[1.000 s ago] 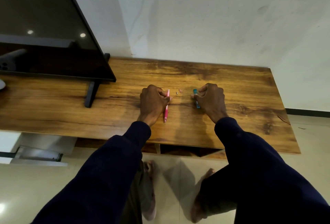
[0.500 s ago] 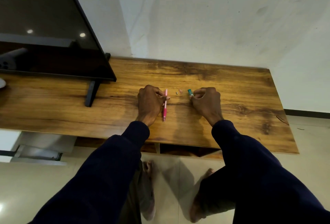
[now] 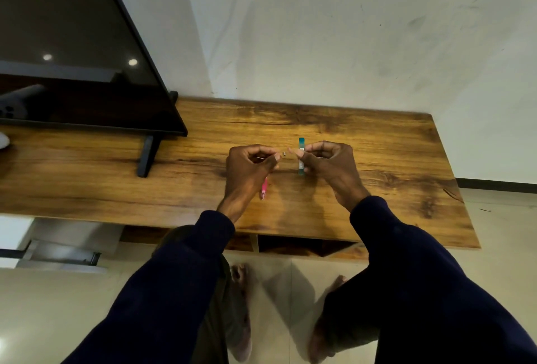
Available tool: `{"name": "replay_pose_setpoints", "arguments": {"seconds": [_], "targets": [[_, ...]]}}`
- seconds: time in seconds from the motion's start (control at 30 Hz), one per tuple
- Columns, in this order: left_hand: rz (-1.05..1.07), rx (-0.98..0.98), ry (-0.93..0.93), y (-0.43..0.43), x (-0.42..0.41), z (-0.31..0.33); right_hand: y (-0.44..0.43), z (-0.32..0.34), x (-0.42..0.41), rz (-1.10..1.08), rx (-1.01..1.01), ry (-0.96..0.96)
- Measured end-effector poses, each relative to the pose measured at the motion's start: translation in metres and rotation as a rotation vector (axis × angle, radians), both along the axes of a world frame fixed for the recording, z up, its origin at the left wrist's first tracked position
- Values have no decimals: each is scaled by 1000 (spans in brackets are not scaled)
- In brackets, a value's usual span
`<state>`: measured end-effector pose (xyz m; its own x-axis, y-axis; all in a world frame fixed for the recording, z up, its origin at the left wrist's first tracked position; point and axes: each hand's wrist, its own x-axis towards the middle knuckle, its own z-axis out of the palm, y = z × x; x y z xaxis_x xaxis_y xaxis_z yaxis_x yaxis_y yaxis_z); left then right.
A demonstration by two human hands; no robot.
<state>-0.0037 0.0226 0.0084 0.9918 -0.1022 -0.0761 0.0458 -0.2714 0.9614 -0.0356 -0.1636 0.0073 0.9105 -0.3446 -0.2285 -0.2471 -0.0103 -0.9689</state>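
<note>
My left hand hovers over the wooden table with its fingers curled, holding a pink pen whose lower end sticks out below the palm. A thin pale part shows between its thumb and fingers. My right hand is curled around a teal pen that stands roughly upright, its top rising above the fingers. The two hands face each other a short gap apart. A tiny grey piece lies on the table between the fingertips.
A flat black TV on a dark stand leg fills the table's left half. A white wall rises behind. The table's front edge runs just under my sleeves, with open shelves and a tiled floor below.
Both hands lifted slightly and turned their fingertips toward each other. The teal pen swung upright in my right hand. The pink pen slid lower in my left hand, mostly hidden now.
</note>
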Motion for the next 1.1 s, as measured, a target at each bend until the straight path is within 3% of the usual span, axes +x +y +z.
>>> {"name": "replay_pose_setpoints", "arguments": {"seconds": [0.1, 0.3, 0.5, 0.67, 0.83, 1.0, 1.1], "targets": [[-105, -5, 53, -6, -5, 5, 2, 5, -2, 16, 120, -26], [-123, -77, 34, -10, -11, 16, 4, 18, -2, 60, 230, 17], [-138, -19, 15, -6, -11, 17, -1, 34, 0, 125, -33, -128], [-143, -4, -36, -8, -11, 19, 2, 39, 4, 158, -132, -164], [-112, -30, -31, -11, -11, 22, 1, 36, 8, 105, -129, -140], [-99, 55, 6, -13, -12, 14, -12, 41, 20, -130, 27, -206], [-66, 64, 36, -9, -14, 6, -28, 30, 24, -51, -220, -60]]}}
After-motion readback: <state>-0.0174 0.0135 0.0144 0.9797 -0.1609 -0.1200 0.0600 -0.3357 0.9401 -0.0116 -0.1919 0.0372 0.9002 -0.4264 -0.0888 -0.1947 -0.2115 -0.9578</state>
